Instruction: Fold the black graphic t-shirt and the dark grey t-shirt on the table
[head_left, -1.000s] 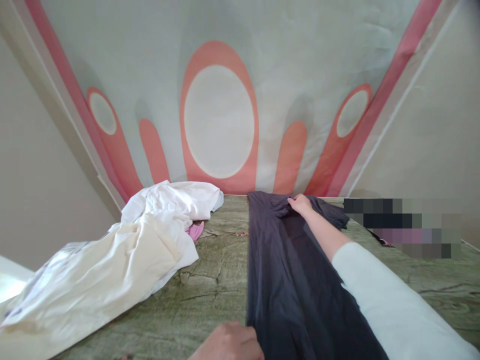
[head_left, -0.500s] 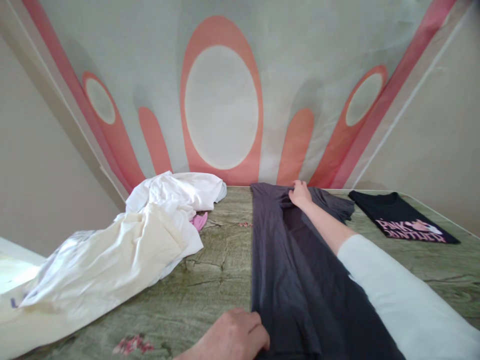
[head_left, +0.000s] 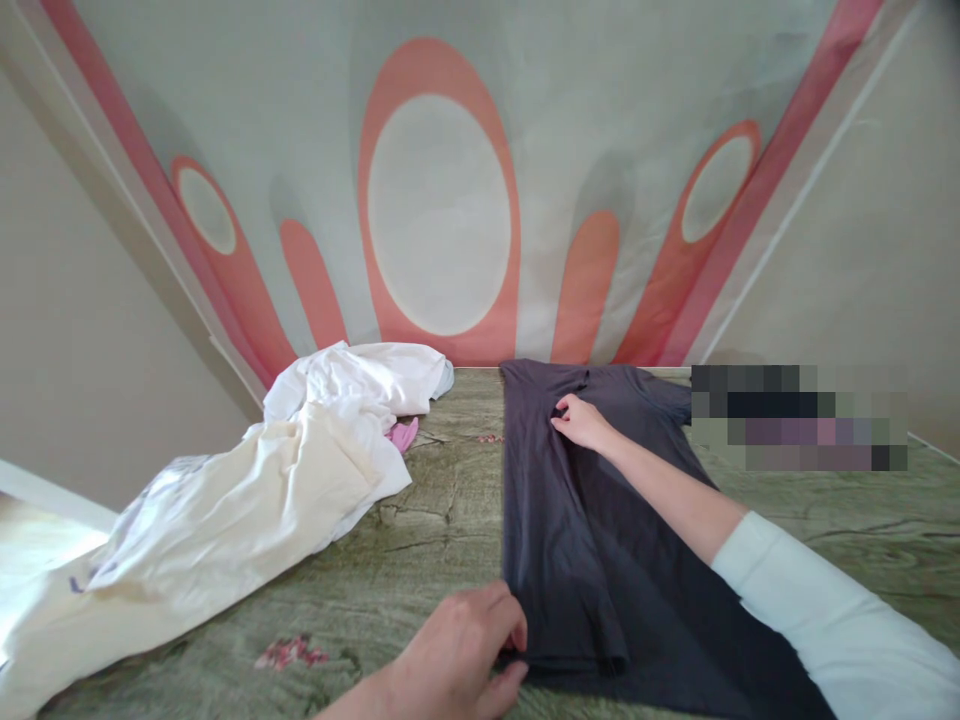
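Observation:
A dark grey T-shirt (head_left: 660, 560) lies spread on the table, its left side folded inward in a long strip. My left hand (head_left: 465, 640) is closed on the lower left corner of that folded strip, thumb and fingers pinching the hem. Farther up, near the shoulder end, my right hand (head_left: 581, 422) pinches the edge of the folded layer between thumb and fingers. The short sleeve on the right side lies flat at the far end, and my right forearm crosses over the shirt's body.
A loose heap of white and cream clothes (head_left: 300, 490) covers the left of the wood-patterned table (head_left: 442, 510), a pink cloth (head_left: 403, 434) poking out. At the far right lies a dark, pixelated item (head_left: 772, 405). A wall with a coral pattern (head_left: 442, 320) rises behind.
My right hand has come from the far edge nearer and to the left along the fold, whose layer now lies flatter. My left hand has shifted slightly, still at the lower corner.

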